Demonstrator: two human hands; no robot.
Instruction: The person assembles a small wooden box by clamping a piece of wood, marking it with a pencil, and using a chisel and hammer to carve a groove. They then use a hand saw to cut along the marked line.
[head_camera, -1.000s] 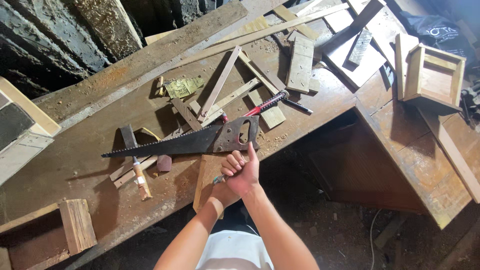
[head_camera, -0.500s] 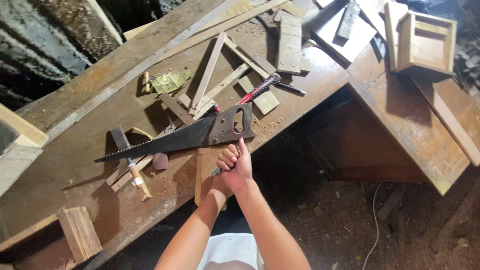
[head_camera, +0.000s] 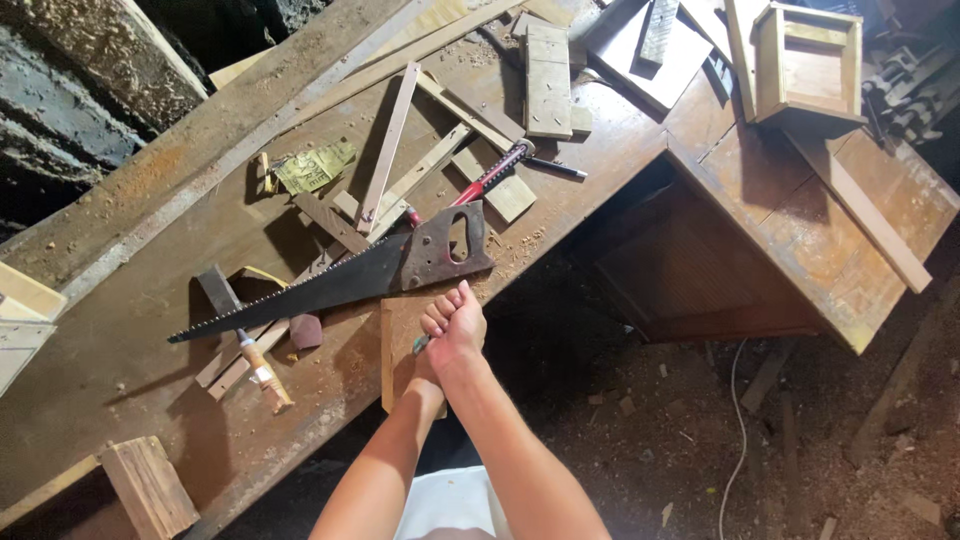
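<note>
- A small wooden board (head_camera: 400, 340) lies at the counter (head_camera: 120, 330) edge, just below the handsaw (head_camera: 350, 275).
- The right hand (head_camera: 455, 325) rests over it, fingers (head_camera: 440, 318) curled tight around a small teal-tipped tool (head_camera: 420, 345).
- The left hand (head_camera: 425, 375) is mostly hidden beneath; its grip cannot be told.
- A wooden-handled chisel (head_camera: 262, 370) lies left.

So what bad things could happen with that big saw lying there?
The saw lies on the workbench with its teeth bare, and its handle ends just above the hands. The right hand is closed on a small tool with the left hand under it, so a slip upward might scrape knuckles. The board they press on hangs over the bench edge and could tip. Loose wood strips nearby might get knocked off.
</note>
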